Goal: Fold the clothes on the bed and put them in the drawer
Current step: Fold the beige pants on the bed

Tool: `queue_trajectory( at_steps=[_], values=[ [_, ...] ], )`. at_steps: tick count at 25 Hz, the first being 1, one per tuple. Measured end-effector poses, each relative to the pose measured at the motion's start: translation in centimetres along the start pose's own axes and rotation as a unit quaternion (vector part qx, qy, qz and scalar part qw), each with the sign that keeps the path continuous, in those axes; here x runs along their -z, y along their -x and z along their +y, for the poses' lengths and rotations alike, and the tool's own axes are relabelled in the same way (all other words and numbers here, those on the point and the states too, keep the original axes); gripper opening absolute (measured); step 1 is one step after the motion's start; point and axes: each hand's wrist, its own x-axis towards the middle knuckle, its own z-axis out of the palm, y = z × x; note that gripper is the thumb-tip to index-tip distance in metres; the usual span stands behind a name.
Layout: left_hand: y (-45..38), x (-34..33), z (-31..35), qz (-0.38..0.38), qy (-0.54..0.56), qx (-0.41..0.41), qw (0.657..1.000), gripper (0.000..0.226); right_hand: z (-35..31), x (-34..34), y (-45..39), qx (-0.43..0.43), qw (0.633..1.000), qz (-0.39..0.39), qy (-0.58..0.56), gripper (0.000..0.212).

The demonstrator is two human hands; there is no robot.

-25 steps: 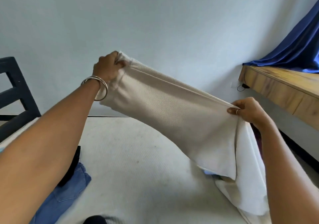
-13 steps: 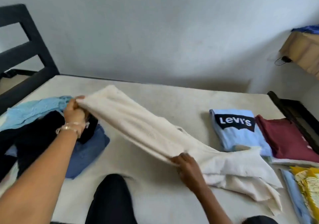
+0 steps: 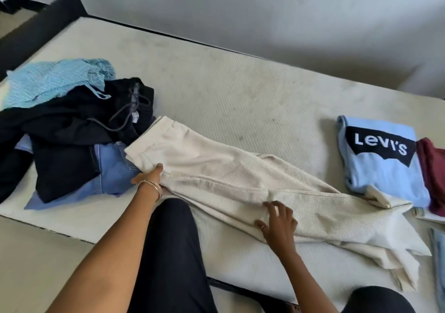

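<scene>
Lying at the left end of the mattress (image 3: 240, 91) is an unfolded heap: a pale blue patterned garment (image 3: 55, 78) at the back, a black drawstring garment (image 3: 79, 129) over it, and blue denim (image 3: 113, 170) at the front edge. Just right of the heap, the waistband end of the cream trousers (image 3: 216, 168) overlaps the denim, and the trousers stretch flat across the mattress toward the right. The left hand (image 3: 150, 176), bangles at its wrist, has its thumb on top of the cloth near the waistband; its other fingers are hidden — whether they pinch the fabric cannot be told. The right hand (image 3: 278, 222) rests on the trouser legs with fingers spread and relaxed, gripping nothing. Further right lie a folded light blue Levi's shirt (image 3: 382, 165) — a trouser hem overlaps its lower corner — and a maroon garment (image 3: 431, 168) touching it.
</scene>
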Motion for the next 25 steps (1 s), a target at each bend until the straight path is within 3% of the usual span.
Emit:
queue_trajectory(
  at_steps=[1, 3, 6, 9, 11, 12, 13, 14, 16, 17, 19, 21, 23, 25],
  values=[
    [0.4, -0.5, 0.1, 0.035, -0.044, -0.016, 0.998, 0.092, 0.7, 0.7, -0.8, -0.024, 0.999, 0.023, -0.017, 0.058],
    [0.8, -1.2, -0.1, 0.104, -0.118, -0.037, 0.987, 0.070, 2.6, 2.3, -2.9, -0.042, 0.998, 0.045, 0.002, 0.066],
    [0.7, -1.7, -0.7, 0.135, -0.142, -0.064, 0.979, 0.056, 5.5, 4.9, -6.5, 0.021, 0.982, -0.098, 0.162, 0.089],
    [0.5, -1.2, -0.8, 0.125, -0.133, -0.059, 0.981, 0.060, 6.3, 7.1, -9.3, 0.069, 0.942, -0.226, 0.237, 0.056],
    [0.2, -0.8, -0.4, 0.104, -0.103, -0.039, 0.988, 0.062, 6.0, 9.7, -11.3, 0.049, 0.953, -0.230, 0.190, 0.030],
    [-0.5, -0.8, -0.3, 0.090, -0.079, -0.031, 0.992, 0.066, 5.9, 11.4, -12.1, 0.023, 0.980, -0.152, 0.123, 0.023],
    [0.1, -0.7, 0.1, 0.068, -0.051, -0.012, 0.996, 0.068, 5.7, 13.3, -12.6, -0.001, 0.998, -0.026, 0.057, 0.020],
    [0.0, -1.0, 0.3, 0.044, -0.004, -0.009, 0.999, 0.068, 5.2, 15.4, -12.7, -0.010, 0.991, 0.129, 0.023, 0.022],
    [-0.5, -1.4, 0.6, 0.013, 0.051, -0.013, 0.999, 0.056, 4.0, 18.3, -11.2, 0.033, 0.924, 0.376, 0.064, 0.028],
    [-0.2, -1.7, 0.9, 0.013, 0.050, -0.007, 0.999, 0.051, 3.2, 18.5, -10.0, 0.082, 0.890, 0.435, 0.106, 0.027],
    [0.4, -1.6, 1.2, 0.031, 0.071, 0.002, 0.997, 0.050, 2.5, 15.3, -6.3, 0.175, 0.885, 0.397, 0.168, 0.026],
    [1.8, -0.8, 1.4, 0.053, 0.069, -0.010, 0.996, 0.051, 3.7, 9.1, -1.8, 0.218, 0.917, 0.259, 0.212, 0.028],
    [2.7, -0.1, 0.9, 0.025, 0.083, -0.020, 0.996, 0.046, 5.5, 3.4, 1.6, 0.192, 0.949, 0.112, 0.222, 0.036],
    [3.3, 0.6, 0.7, -0.019, 0.097, -0.023, 0.995, 0.043, 5.6, 0.8, 3.1, 0.146, 0.968, 0.033, 0.204, 0.042]
  ],
)
